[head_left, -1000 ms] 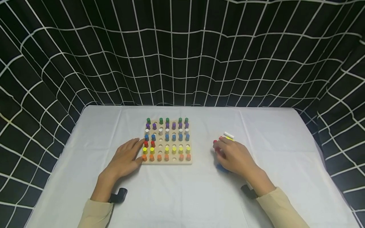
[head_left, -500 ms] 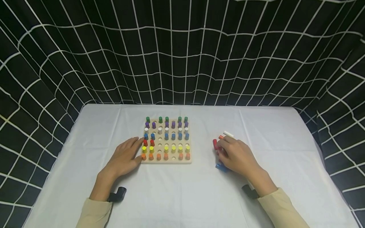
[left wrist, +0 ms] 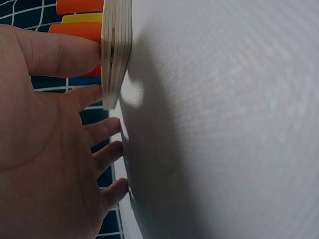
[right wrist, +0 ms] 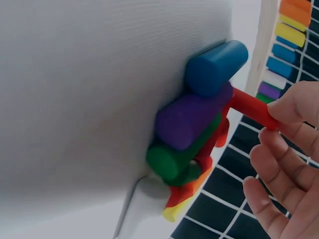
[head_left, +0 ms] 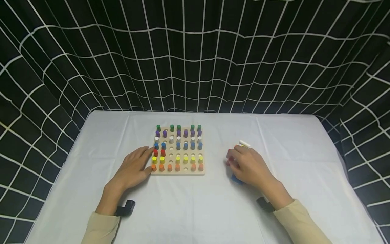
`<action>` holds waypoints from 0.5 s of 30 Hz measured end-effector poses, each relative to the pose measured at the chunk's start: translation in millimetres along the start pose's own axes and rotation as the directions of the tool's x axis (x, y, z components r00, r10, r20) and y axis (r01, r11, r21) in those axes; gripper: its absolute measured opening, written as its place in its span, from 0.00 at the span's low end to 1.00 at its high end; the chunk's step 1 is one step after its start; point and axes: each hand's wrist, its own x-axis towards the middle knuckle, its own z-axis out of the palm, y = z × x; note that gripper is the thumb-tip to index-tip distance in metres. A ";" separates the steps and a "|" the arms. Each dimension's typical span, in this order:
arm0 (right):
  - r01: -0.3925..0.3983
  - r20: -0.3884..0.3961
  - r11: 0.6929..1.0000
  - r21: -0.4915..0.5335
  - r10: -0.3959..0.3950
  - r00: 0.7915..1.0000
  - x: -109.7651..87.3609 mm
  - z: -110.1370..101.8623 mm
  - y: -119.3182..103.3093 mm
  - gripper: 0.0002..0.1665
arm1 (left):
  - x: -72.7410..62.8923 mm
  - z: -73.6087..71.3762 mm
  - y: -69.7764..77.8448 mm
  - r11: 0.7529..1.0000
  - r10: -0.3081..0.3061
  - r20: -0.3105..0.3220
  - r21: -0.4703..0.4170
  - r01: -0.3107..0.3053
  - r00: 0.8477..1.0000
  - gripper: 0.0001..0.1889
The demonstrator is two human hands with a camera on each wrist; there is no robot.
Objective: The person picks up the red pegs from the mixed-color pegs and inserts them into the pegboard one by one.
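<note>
1. From my head feed, the right hand (head_left: 251, 167) is right of centre, low over a cluster of loose pegs on the white-covered worktop (head_left: 195, 210).
2. Its grip is a pinch: on the right wrist feed I see thumb and index finger on one end of a red peg (right wrist: 251, 107), at the right of the frame. The peg's other end meets the cluster; the remaining fingers are loosely bent and hold nothing.
3. In that cluster I make out a blue peg (right wrist: 217, 68) at the top, a purple peg (right wrist: 187, 123) under it, then a green peg (right wrist: 167, 160), with a white peg (right wrist: 142, 209) and a yellow peg (right wrist: 172, 213) toward the bottom.
4. The left hand (head_left: 132, 169) lies left of centre, its grip spread, thumb tip and index fingertip against the left edge of the wooden pegboard (head_left: 179, 174).
5. I have that pegboard at the middle of the head frame, flat, with standing pegs in colour rows: orange pegs (head_left: 169, 167) nearest the bottom, then yellow pegs (head_left: 186, 159), two red pegs (head_left: 163, 153), blue pegs (head_left: 186, 146), white pegs (head_left: 178, 139), purple pegs (head_left: 186, 133) and green pegs (head_left: 172, 128).
6. A black white-gridded cloth (head_left: 189, 69) fills the upper frame.
</note>
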 end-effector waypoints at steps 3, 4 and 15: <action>0.013 -0.001 1.000 0.015 -0.013 1.000 6.0 -0.4 -3.0 0.05 | 0.2 -0.9 0.3 1.000 0.000 0.001 0.003 0.000 1.000 0.39; 0.014 0.002 1.000 0.021 -0.014 1.000 8.3 -0.6 -4.2 0.04 | 0.2 -1.1 0.3 1.000 0.000 0.000 0.003 0.000 1.000 0.39; -0.012 0.074 0.999 0.041 0.009 0.997 32.1 -3.1 -15.0 0.06 | -0.4 -1.0 0.1 1.000 0.003 -0.003 -0.010 -0.003 1.000 0.39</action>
